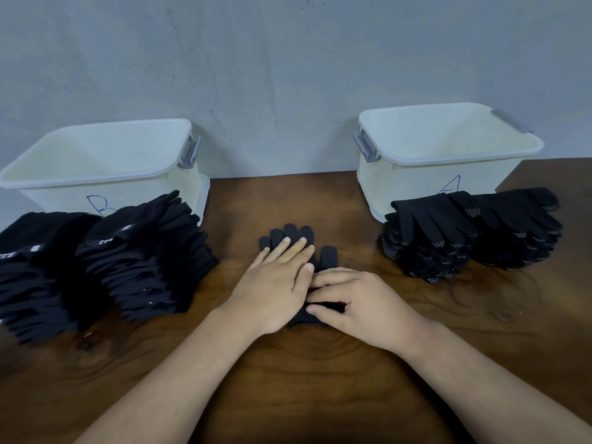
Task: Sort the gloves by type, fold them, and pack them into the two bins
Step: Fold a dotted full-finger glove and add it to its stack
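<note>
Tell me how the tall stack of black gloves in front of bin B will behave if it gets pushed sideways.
The left glove stack would likely shear or topple rather than slide whole: it already leans, with layers splayed unevenly. The soft knit probably sags and bends when lifted. It looks light, so the wooden table should offer little grip.

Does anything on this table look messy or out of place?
Nothing is spilled or damaged. The stacks of plain black gloves on the left lean and fan out unevenly; the two white plastic bins look empty.

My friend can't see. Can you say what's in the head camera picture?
Two bare hands, left hand flat and right hand at the cuff, press a black glove on a wooden table. Black glove piles sit in front of bin B and bin A.
</note>
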